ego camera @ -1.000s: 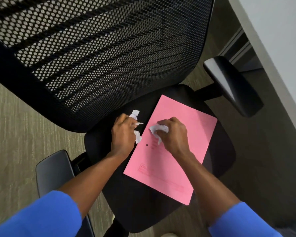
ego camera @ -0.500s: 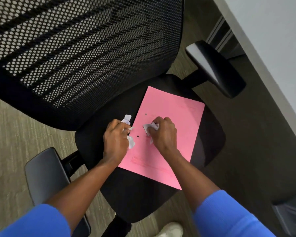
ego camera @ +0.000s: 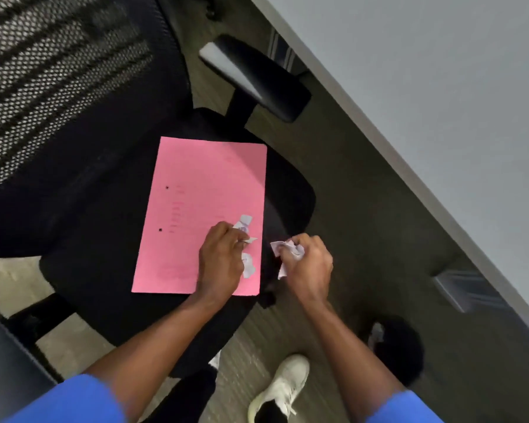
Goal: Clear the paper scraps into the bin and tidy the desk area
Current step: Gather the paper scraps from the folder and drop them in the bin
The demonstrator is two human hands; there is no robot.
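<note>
A pink folder (ego camera: pixel 196 196) lies flat on the black seat (ego camera: pixel 83 270) of an office chair. My left hand (ego camera: pixel 219 261) hovers over the folder's near right corner, closed on white paper scraps (ego camera: pixel 245 222) that stick out above and below my fingers. Just right of the folder's edge, over the seat's right side, my right hand (ego camera: pixel 310 265) is closed on a crumpled wad of white scraps (ego camera: pixel 289 250). No bin is in view.
The chair's mesh backrest (ego camera: pixel 58 71) fills the upper left, with one armrest (ego camera: pixel 254 77) at top centre and another (ego camera: pixel 0 361) at bottom left. A pale desk top (ego camera: pixel 440 102) runs along the right. My white shoe (ego camera: pixel 283 389) stands on the carpet below.
Both hands, still holding scraps, have shifted right across the folder; the right hand is now off its right edge. The camera has swung right, showing more desk and floor.
</note>
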